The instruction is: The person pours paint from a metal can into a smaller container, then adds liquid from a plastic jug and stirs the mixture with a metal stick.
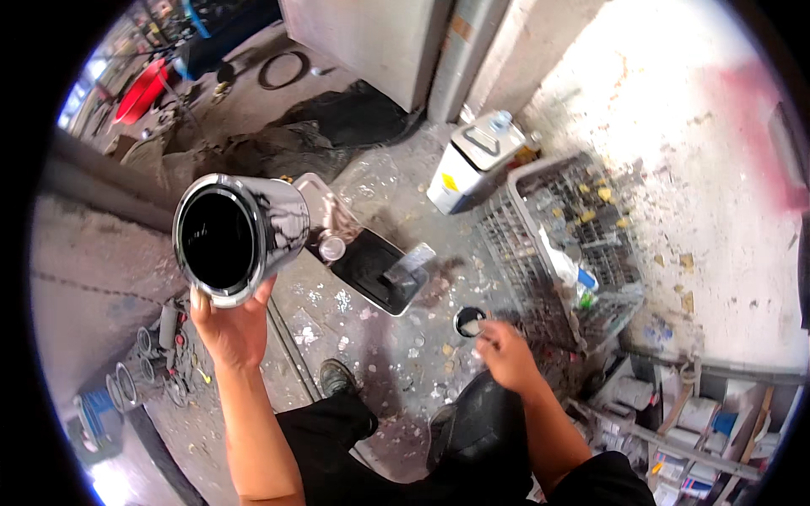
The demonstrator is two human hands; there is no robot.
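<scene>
My left hand (226, 329) is wrapped around the lower side of a shiny metal can (287, 215). The can is raised and tilted, its round mouth facing me and its inside black. My right hand (509, 358), fingers closed, pinches a small round lid-like piece (468, 321), dark inside with a pale rim; I cannot tell exactly what it is. Between the hands, on the floor, lies an oblong tray (396, 295) with a black inside. A clear strip (411, 263) lies across its edge, and a small pale cup (332, 249) sits near the can.
A white jerrycan-like tin (474, 160) stands beyond the tray. Beside it on the right is a grimy mesh crate (527, 228) with scraps inside. Boxes and bottles fill a rack (666, 434) at the lower right. A black sheet (354, 114) lies by a pale cabinet (363, 42).
</scene>
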